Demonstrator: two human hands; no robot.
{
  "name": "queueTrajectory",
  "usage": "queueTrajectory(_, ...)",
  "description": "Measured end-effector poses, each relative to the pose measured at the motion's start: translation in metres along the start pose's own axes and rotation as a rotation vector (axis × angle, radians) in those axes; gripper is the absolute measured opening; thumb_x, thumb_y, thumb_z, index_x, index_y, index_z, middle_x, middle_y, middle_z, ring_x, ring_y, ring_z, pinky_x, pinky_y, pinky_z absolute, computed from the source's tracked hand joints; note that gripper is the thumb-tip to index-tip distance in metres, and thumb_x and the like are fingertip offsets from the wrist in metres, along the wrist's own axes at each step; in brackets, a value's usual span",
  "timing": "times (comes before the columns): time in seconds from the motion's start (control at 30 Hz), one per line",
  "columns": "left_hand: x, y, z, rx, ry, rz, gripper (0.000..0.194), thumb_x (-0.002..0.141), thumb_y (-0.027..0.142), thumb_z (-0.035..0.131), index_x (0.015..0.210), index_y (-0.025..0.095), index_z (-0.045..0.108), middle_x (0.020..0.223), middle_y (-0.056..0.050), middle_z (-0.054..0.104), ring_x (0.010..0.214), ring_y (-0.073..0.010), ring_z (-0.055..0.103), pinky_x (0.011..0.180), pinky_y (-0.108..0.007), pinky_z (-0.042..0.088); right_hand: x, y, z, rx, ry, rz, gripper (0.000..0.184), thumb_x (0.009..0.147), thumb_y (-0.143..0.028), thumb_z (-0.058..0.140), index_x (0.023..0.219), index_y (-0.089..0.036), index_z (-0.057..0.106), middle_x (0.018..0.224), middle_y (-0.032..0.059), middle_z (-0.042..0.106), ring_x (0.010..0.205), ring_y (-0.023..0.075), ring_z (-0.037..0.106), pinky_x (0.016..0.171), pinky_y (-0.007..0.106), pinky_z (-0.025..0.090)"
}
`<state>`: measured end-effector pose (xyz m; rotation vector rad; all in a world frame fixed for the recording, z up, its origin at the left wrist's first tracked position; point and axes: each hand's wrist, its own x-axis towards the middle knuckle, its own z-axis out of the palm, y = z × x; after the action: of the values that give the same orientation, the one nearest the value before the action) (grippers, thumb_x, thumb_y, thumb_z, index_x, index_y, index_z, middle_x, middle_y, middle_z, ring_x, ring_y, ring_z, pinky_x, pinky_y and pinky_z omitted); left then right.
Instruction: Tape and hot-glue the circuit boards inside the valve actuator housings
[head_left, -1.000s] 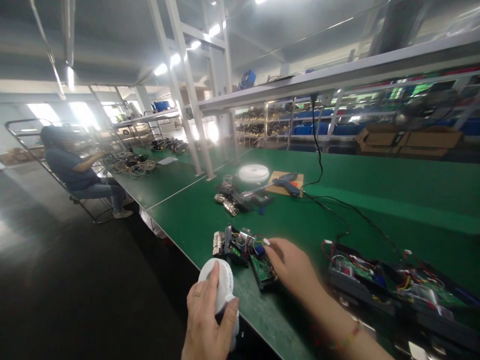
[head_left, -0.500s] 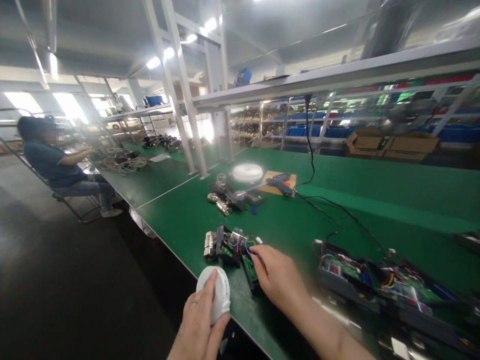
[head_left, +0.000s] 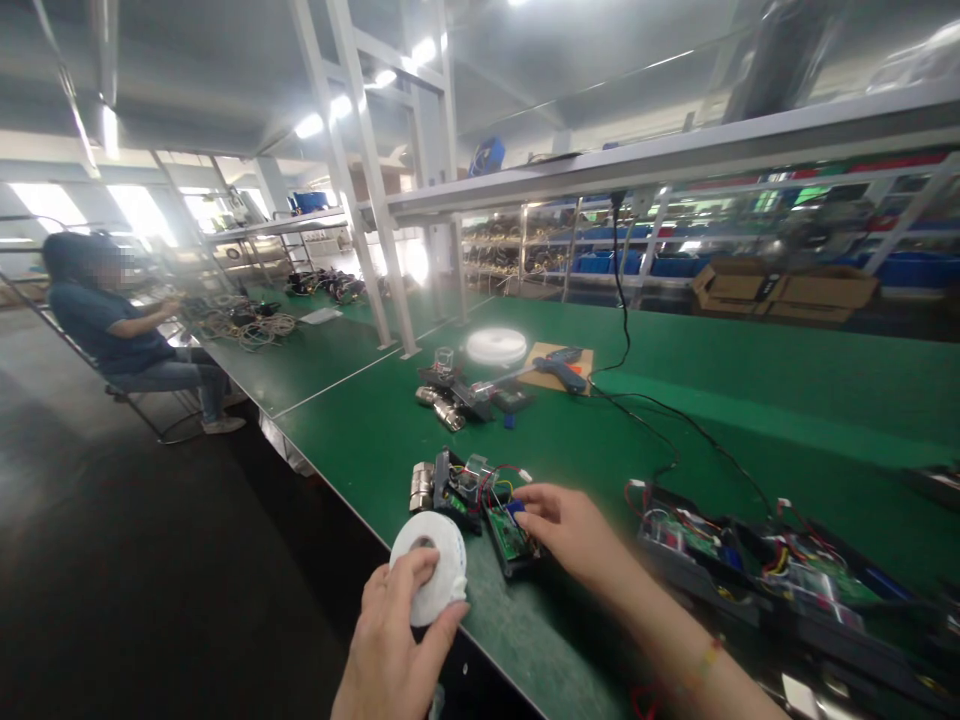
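My left hand (head_left: 394, 645) grips a white roll of tape (head_left: 432, 563) at the near edge of the green workbench (head_left: 750, 400), its hole facing me. My right hand (head_left: 566, 530) rests on a small electronic assembly (head_left: 480, 497) with a green circuit board, coloured wires and a metal cylinder at its left end; thumb and fingers pinch a small blue part on it.
Further assemblies with wires (head_left: 757, 565) lie to the right. Behind are metal parts (head_left: 454, 395), a white coil (head_left: 496, 346), a blue tool (head_left: 559, 370) on cardboard with a black cable (head_left: 652, 410). A seated person (head_left: 120, 335) works at the far left bench. Shelves run above.
The tape roll in my left hand has turned so its open centre faces me. My right hand shifted slightly right on the assembly and now pinches the blue part.
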<state>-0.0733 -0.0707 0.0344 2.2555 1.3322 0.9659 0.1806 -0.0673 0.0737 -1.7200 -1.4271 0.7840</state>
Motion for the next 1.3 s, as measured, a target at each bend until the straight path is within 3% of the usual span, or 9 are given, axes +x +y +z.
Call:
queueTrajectory(0.23, 0.024, 0.035, 0.004, 0.076, -0.025, 0.173, 0.037, 0.094, 0.036, 0.058, 0.128, 0.021, 0.053, 0.119, -0.011, 0.07, 0.111, -0.0271, 0.068, 0.096, -0.046, 0.055, -0.034, 0.015, 0.005, 0.27, 0.021, -0.05, 0.034, 0.084, -0.046, 0.058, 0.098, -0.017, 0.067, 0.085, 0.0063, 0.072, 0.071, 0.0186, 0.064, 0.06, 0.028, 0.047)
queueTrajectory(0.4, 0.037, 0.052, 0.018, 0.163, -0.019, 0.222, 0.036, 0.094, 0.024, 0.054, 0.13, 0.02, 0.047, 0.121, -0.013, 0.068, 0.113, -0.0277, 0.065, 0.101, -0.05, 0.047, -0.038, 0.026, 0.018, 0.339, 0.079, -0.093, 0.03, 0.088, -0.047, 0.056, 0.097, -0.018, 0.062, 0.08, 0.0032, 0.065, 0.069, 0.0169, 0.058, 0.063, 0.028, 0.045)
queueTrajectory(0.57, 0.046, 0.055, 0.022, 0.252, -0.034, 0.316, 0.037, 0.094, 0.02, 0.052, 0.13, 0.02, 0.043, 0.118, -0.011, 0.069, 0.109, -0.0278, 0.067, 0.096, -0.05, 0.045, -0.04, 0.023, 0.017, 0.355, 0.084, -0.17, 0.024, 0.09, -0.042, 0.057, 0.096, -0.019, 0.062, 0.079, 0.0014, 0.062, 0.07, 0.0165, 0.057, 0.067, 0.029, 0.045)
queueTrajectory(0.83, 0.047, 0.059, 0.021, 0.314, -0.013, 0.322, 0.035, 0.096, 0.023, 0.05, 0.129, 0.022, 0.042, 0.117, -0.011, 0.07, 0.105, -0.0292, 0.068, 0.092, -0.05, 0.046, -0.041, 0.021, 0.015, 0.323, 0.109, -0.283, 0.018, 0.093, -0.034, 0.056, 0.095, -0.019, 0.066, 0.079, 0.0005, 0.065, 0.07, 0.0157, 0.058, 0.067, 0.027, 0.044)
queueTrajectory(1.3, 0.05, 0.062, 0.021, 0.326, -0.018, 0.334, 0.037, 0.096, 0.025, 0.052, 0.131, 0.021, 0.043, 0.119, -0.012, 0.07, 0.103, -0.03, 0.068, 0.088, -0.05, 0.049, -0.039, 0.021, 0.022, 0.166, 0.273, -0.505, 0.007, 0.094, -0.019, 0.057, 0.097, -0.019, 0.064, 0.083, 0.0011, 0.066, 0.071, 0.0143, 0.06, 0.067, 0.025, 0.045)
